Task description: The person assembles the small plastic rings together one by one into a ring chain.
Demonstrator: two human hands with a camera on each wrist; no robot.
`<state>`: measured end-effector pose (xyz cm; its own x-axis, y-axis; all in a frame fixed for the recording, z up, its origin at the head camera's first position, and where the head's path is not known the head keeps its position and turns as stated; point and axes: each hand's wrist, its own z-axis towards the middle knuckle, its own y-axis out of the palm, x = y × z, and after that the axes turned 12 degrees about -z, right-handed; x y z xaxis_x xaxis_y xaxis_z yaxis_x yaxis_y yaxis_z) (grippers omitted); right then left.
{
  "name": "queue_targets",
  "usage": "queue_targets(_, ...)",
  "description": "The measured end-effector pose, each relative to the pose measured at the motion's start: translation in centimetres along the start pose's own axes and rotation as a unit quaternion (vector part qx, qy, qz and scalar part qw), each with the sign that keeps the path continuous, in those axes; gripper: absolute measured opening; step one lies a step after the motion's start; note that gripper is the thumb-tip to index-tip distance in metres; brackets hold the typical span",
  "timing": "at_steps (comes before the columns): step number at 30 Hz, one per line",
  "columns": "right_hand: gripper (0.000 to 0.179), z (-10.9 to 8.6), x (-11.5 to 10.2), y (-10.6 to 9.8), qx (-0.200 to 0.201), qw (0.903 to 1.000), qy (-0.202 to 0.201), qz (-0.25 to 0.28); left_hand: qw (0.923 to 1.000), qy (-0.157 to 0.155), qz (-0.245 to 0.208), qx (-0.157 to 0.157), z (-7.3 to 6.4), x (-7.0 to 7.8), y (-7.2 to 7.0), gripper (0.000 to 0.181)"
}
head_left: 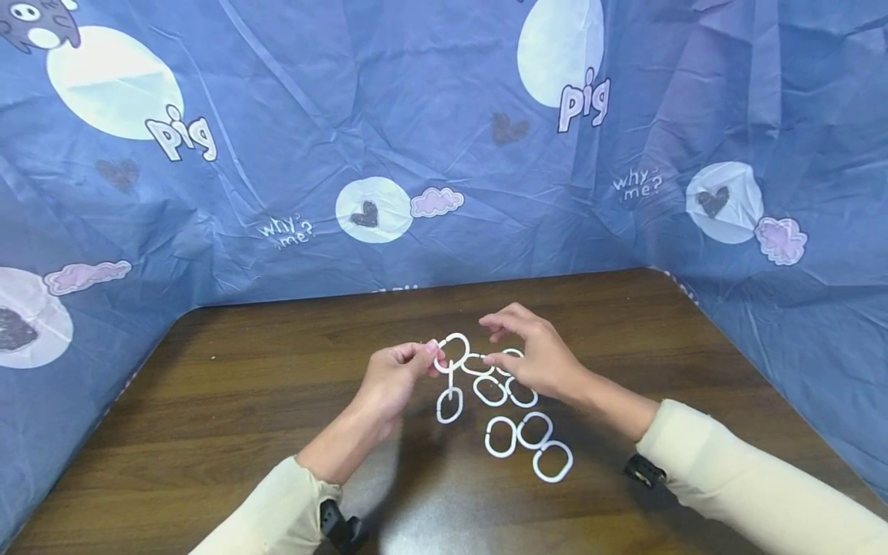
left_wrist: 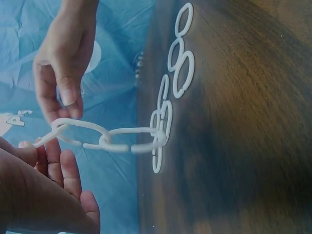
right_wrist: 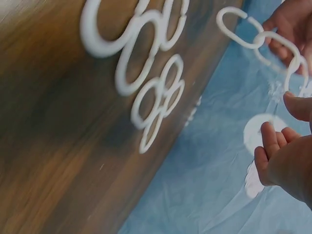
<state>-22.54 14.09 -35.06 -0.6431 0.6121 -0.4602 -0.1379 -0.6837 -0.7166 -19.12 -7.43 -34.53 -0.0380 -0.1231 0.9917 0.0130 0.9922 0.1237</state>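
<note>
Mid-frame, the left hand (head_left: 390, 379) pinches the white chain (head_left: 451, 379) at its top, likely so the rest dangles freely; the right hand (head_left: 541, 351), fingers parted, holds nothing near other links (head_left: 543, 445).

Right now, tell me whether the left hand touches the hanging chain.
Touching: in the left wrist view, the left hand pinches one end of the hanging chain.

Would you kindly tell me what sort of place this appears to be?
Probably a makeshift indoor recording booth: creased blue sheeting printed with cartoon motifs surrounds the far sides of a wood-grain table, and black devices sit at both wrists.
</note>
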Motion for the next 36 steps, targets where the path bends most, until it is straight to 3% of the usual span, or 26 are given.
queue_targets(4, 0.046, -0.5, 1.6, -0.5, -0.022, 0.9995, -0.005, -0.022, 1.0000, -0.006, -0.006, 0.002, 0.0, 0.1, -0.2, 0.023)
queue_targets(8, 0.042, -1.1, 3.0, -0.6, -0.084, 0.9951, -0.018, -0.049, 0.9998, -0.009, -0.017, 0.002, 0.0, 0.1, -0.2, 0.023)
queue_targets(13, 0.044, -1.9, 4.3, -0.9, -0.184, 0.9762, -0.033, -0.110, 0.9998, -0.009, -0.016, 0.009, 0.0, 0.1, -0.3, 0.022)
queue_targets(16, 0.047, -2.3, 4.7, -0.9, -0.218, 0.9637, -0.032, -0.150, 0.9999, -0.006, -0.011, 0.010, 0.0, 0.1, -0.4, 0.023)
queue_targets(24, 0.048, -3.0, 5.2, -0.7, -0.257, 0.9449, -0.043, -0.198, 0.9999, -0.007, -0.011, 0.010, 0.0, 0.1, -0.4, 0.024)
queue_targets(36, 0.050, -3.3, 5.6, 0.1, -0.280, 0.9346, -0.054, -0.212, 0.9996, -0.021, -0.013, 0.011, -0.1, 0.2, -0.4, 0.022)
